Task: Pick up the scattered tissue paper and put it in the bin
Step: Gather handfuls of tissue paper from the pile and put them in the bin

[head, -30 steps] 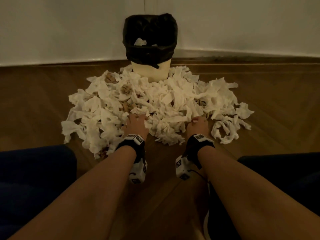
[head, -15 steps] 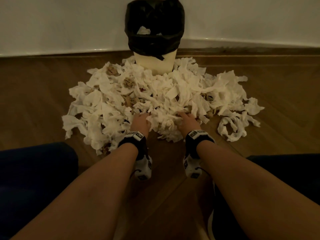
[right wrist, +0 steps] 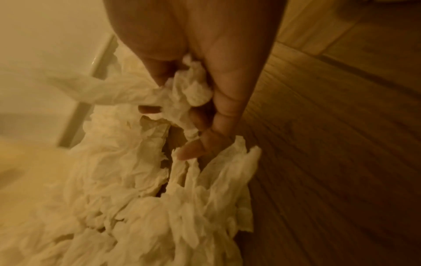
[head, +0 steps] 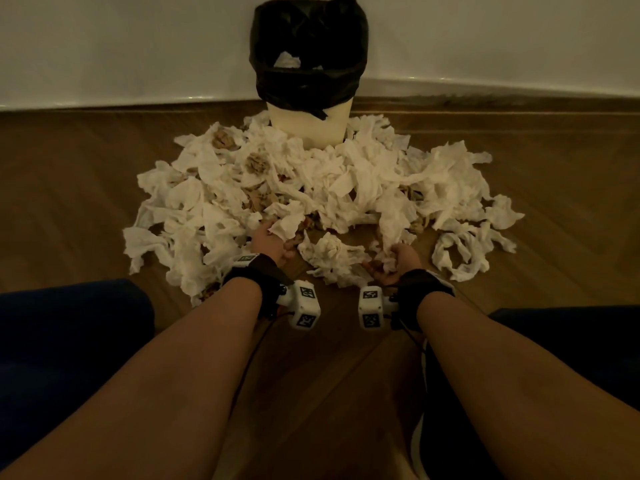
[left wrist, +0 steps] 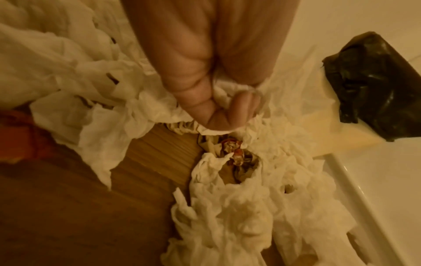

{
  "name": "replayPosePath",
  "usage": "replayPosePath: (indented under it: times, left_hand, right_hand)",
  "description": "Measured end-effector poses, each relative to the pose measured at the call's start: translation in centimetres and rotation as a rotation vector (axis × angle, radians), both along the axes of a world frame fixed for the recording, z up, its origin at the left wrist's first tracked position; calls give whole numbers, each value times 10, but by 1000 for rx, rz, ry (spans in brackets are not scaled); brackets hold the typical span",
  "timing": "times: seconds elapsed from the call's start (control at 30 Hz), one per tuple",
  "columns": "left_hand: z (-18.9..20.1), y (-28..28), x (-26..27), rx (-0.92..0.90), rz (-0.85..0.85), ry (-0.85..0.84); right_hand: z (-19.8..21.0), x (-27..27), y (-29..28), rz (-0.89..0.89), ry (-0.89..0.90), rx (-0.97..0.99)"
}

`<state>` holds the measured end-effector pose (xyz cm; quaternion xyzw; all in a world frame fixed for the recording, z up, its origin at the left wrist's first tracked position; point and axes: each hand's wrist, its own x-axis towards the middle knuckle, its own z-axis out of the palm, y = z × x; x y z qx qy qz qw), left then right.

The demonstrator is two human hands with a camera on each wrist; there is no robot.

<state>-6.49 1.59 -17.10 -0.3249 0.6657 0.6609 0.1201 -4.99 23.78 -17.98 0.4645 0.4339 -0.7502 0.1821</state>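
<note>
A wide heap of crumpled white tissue paper (head: pixel 346 181) covers the wooden floor in front of a cream bin (head: pixel 308 128) lined with a black bag (head: pixel 308 64); a few tissues lie inside it. My left hand (head: pixel 268 242) is at the heap's near edge, its fingers (left wrist: pixel 214 108) curled round a wad of tissue (left wrist: pixel 227 95). My right hand (head: pixel 394 263) sits at the near right edge, its fingers (right wrist: pixel 225 108) gripping a bunch of tissue (right wrist: pixel 189 90). Between the two hands lies a crumpled ball of tissue (head: pixel 329 252).
The bin stands against a white wall (head: pixel 138 46) with a skirting board. Brownish and red-stained scraps (left wrist: pixel 234 153) are mixed into the heap. My dark-clothed knees (head: pixel 62 341) flank the arms at both lower sides. Bare wooden floor (head: pixel 571 202) surrounds the heap.
Both hands have turned palm-inward and closed on tissue at the heap's near edge. The right hand has shifted to the right and pulled back slightly; the view has tilted a little.
</note>
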Motion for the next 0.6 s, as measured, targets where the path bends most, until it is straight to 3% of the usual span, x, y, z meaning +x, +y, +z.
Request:
replayPosePath:
  times: [0.07, 0.23, 0.37, 0.5, 0.6]
  left_hand:
    - [3, 1, -3, 109, 38, -91]
    - [4, 5, 1, 360, 70, -135]
    - [9, 6, 2, 180, 13, -141]
    - [9, 0, 3, -55, -146, -108]
    - [17, -1, 6, 48, -100, -78]
  right_hand:
    - [-1, 1, 0, -131, -17, -161]
    - [8, 4, -8, -67, 30, -111]
    - [18, 9, -5, -16, 13, -6]
    - [22, 11, -2, 90, 12, 134]
    - [33, 10, -3, 91, 36, 91]
